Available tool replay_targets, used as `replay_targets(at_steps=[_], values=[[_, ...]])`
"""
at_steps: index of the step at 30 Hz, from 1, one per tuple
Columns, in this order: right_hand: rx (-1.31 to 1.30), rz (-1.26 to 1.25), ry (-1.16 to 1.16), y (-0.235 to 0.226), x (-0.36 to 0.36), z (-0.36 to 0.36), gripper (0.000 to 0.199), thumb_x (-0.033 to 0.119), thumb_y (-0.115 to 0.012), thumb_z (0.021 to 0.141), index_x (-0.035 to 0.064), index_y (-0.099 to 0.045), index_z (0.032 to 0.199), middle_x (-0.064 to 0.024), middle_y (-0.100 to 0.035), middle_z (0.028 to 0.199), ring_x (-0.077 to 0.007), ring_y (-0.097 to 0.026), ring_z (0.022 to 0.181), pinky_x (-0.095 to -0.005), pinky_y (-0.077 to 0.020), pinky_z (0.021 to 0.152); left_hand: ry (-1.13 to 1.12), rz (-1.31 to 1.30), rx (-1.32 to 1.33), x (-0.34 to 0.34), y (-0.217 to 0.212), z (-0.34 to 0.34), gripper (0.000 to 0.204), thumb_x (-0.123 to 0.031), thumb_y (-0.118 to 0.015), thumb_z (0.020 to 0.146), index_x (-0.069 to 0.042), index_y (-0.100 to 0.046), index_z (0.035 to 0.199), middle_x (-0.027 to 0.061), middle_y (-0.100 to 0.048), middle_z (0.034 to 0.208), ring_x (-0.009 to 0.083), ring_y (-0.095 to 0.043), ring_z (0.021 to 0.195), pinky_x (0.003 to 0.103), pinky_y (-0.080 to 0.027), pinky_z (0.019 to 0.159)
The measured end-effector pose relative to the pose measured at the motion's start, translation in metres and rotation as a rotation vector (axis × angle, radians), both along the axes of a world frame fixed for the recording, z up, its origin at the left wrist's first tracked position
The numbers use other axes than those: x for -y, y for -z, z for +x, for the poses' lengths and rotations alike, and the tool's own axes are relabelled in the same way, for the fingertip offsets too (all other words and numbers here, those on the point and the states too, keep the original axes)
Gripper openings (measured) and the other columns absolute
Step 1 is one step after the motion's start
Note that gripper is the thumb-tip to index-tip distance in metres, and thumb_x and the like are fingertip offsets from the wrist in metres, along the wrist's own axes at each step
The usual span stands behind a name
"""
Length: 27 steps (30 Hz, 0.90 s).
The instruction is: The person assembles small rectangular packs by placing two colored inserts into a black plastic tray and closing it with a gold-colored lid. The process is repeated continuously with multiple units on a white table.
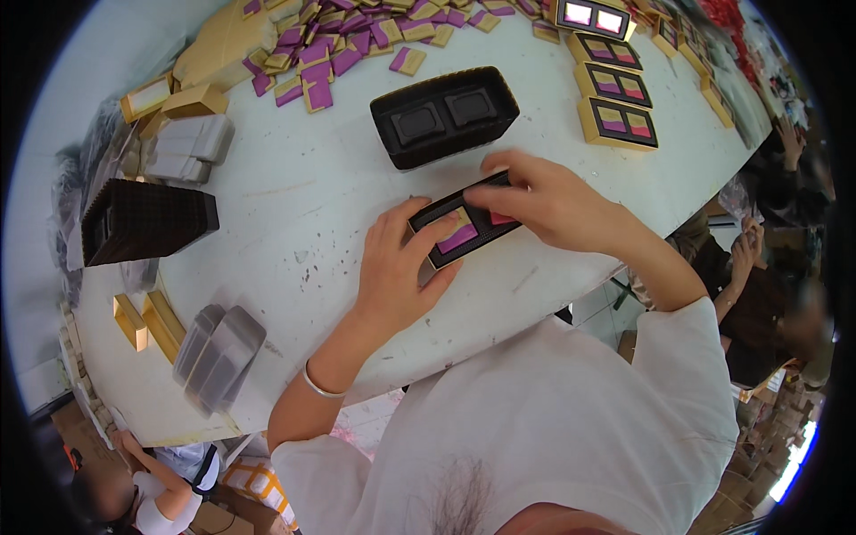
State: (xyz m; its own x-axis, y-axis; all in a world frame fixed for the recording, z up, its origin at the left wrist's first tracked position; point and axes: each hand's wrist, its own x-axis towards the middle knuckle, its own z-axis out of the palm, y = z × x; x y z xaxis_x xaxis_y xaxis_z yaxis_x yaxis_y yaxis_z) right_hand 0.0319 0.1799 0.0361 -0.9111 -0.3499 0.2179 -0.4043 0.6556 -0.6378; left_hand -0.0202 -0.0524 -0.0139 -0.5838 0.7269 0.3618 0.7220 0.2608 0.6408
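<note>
In front of me lies a small box with a black insert [481,237], tilted up toward its right end as seen from above. One compartment holds a purple-and-gold packet [460,235], the other a red packet [501,218] that is mostly covered. My left hand [392,272] grips the box's left end, its thumb at the near edge and its fingers over the far side and the purple packet. My right hand [562,205] is closed around the right end, with fingers over the red packet. Just beyond stands a stack of black two-compartment trays [419,153].
Purple-and-gold packets [343,45] are heaped at the back. Filled gold boxes [615,125] line the far right. On the left are another black tray stack [147,223], clear plastic lids [218,357] and gold box sleeves [160,325]. Other people [134,495] sit around the table.
</note>
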Motion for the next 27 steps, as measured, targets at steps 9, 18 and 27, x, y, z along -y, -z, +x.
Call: replay_targets(at_steps=[9, 18, 27], values=[[-0.228, -0.044, 0.015, 0.034, -0.008, 0.022, 0.026, 0.007, -0.075, 0.07, 0.0015, -0.066, 0.094, -0.0087, -0.058, 0.097, -0.0282, -0.054, 0.09, -0.0386, -0.0455, 0.08, -0.005, -0.01, 0.003, 0.0, 0.0, 0.001, 0.049, -0.011, -0.076, 0.069, -0.009, -0.061, 0.115, 0.0141, -0.05, 0.121, 0.0301, -0.051, 0.102, 0.036, -0.045, 0.082], [0.266, -0.549, 0.119, 0.047, -0.008, -0.002, 0.009, 0.005, -0.07, 0.076, 0.0086, -0.063, 0.081, -0.0119, -0.047, 0.112, -0.0263, -0.045, 0.111, -0.0344, -0.0377, 0.094, 0.002, -0.031, 0.026, 0.001, -0.004, -0.001, 0.05, -0.01, -0.078, 0.067, -0.008, -0.062, 0.114, 0.0134, -0.053, 0.119, 0.0301, -0.053, 0.106, 0.037, -0.046, 0.087], [-0.08, -0.116, 0.091, 0.036, -0.009, 0.036, 0.031, 0.021, -0.077, 0.072, 0.0108, -0.061, 0.097, -0.0137, -0.05, 0.119, -0.0326, -0.047, 0.111, -0.0411, -0.0375, 0.094, 0.02, -0.015, -0.093, -0.006, -0.005, 0.014, 0.049, -0.013, -0.078, 0.067, -0.01, -0.063, 0.114, 0.012, -0.058, 0.109, 0.029, -0.056, 0.088, 0.035, -0.048, 0.074]])
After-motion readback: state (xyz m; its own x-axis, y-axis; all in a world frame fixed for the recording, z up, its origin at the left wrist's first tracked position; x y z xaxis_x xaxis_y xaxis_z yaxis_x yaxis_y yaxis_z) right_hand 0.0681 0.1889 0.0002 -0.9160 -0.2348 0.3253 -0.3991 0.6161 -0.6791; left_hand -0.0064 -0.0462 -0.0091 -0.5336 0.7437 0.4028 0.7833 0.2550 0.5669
